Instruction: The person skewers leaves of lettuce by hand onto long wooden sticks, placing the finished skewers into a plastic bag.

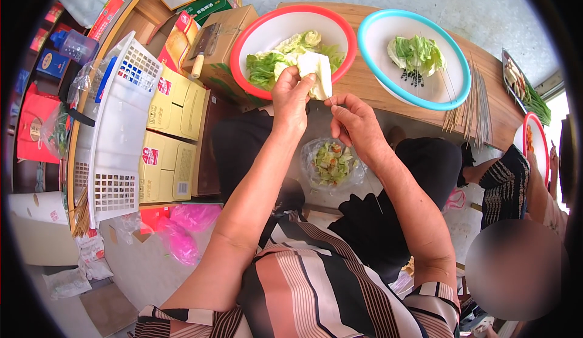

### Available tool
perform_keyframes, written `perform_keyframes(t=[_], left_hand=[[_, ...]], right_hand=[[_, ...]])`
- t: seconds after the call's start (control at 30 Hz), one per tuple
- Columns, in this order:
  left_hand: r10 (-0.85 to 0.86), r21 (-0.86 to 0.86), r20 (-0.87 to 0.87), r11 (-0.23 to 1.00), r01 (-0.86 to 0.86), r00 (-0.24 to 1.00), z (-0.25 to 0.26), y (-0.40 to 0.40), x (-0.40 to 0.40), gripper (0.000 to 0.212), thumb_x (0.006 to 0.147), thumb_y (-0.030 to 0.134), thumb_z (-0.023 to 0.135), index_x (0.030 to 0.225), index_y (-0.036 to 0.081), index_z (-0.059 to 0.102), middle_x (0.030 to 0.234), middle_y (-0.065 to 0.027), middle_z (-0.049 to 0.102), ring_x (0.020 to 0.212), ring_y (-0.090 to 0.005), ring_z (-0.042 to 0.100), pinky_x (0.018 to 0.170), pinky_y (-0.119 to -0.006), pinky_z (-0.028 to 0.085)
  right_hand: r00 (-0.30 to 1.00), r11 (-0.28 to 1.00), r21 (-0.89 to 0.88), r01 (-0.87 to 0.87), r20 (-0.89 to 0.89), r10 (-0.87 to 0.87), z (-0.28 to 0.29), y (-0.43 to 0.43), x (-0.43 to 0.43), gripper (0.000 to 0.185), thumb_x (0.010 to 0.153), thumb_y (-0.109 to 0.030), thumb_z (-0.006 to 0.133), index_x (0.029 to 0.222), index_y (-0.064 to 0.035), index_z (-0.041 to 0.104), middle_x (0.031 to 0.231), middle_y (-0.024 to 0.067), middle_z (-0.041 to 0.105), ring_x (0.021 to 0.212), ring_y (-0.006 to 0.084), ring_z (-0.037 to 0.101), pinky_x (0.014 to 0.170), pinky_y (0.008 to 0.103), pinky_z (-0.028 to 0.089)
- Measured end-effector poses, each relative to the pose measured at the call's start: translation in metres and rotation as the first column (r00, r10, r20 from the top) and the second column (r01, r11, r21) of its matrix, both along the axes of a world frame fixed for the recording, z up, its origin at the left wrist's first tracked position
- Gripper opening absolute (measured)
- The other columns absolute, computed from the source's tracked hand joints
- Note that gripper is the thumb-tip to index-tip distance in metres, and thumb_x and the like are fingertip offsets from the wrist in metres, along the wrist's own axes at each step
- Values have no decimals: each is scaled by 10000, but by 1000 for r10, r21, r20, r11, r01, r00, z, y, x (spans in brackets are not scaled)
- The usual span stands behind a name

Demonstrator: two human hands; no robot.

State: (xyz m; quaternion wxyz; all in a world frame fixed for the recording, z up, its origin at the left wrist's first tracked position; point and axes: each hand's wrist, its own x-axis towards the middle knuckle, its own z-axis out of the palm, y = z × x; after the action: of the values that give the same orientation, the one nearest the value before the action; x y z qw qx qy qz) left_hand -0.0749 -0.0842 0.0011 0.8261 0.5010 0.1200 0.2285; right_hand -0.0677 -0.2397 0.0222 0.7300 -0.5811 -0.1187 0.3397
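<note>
My left hand [294, 99] pinches a folded pale leaf of a leafy vegetable [315, 71] by its lower edge, in front of the red-rimmed basin [235, 60]. Between the fingers of my right hand [357, 119] is a thin metal skewer [371, 187]; its tip meets the leaf's lower right corner, and whether it pierces the leaf I cannot tell. Loose green leaves [268, 67] lie in the red-rimmed basin. The blue-rimmed basin [370, 60] to the right holds bunched leaves [416, 53] on skewers, whose dark ends show below the leaves.
Many skewers [476, 101] lie on the wooden table [496, 128] at right, near a tray of vegetables [514, 80]. A clear bag of leaf scraps [332, 162] sits below my hands. Cartons [168, 165] and a white plastic basket [116, 142] stand left. Another person [505, 192] sits at right.
</note>
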Motion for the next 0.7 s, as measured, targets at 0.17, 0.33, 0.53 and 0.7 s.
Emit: perform_keyframes(t=[0.17,0.33,0.53,0.7], left_hand=[[18,46,-10,999,-18,1000,-3,-3,1,200,854,56,612,1045,32,556,924,-12,632,697,-32,518,555,-186,352],[-43,3,-26,999,43,999,-2,4,1,229,854,34,590,1077,16,540,997,-52,613,839,-107,566,712,-258,452],[-128,-210,-132,973,99,983,19,12,3,357,854,18,553,1199,-6,469,1145,-99,570,1049,-197,563,909,-347,459],[-131,-202,-126,974,103,983,11,15,7,360,853,28,560,1200,5,469,1153,-98,569,1047,-194,567,909,-349,464]], right_hand=[[996,998,56,3,-86,2,0,1,2,134,928,-109,466,1019,-31,527,574,56,528,403,86,356,392,220,273],[992,995,99,1,-125,12,1,-2,5,141,927,-113,469,1023,-25,523,583,53,529,413,85,360,400,218,275],[999,999,44,-16,-47,18,4,-1,7,148,926,-117,476,1032,-24,518,588,45,528,427,78,367,408,215,276],[1000,1000,5,-1,-21,1,4,-2,6,140,927,-117,475,1028,-30,518,588,43,531,431,74,375,408,215,280]])
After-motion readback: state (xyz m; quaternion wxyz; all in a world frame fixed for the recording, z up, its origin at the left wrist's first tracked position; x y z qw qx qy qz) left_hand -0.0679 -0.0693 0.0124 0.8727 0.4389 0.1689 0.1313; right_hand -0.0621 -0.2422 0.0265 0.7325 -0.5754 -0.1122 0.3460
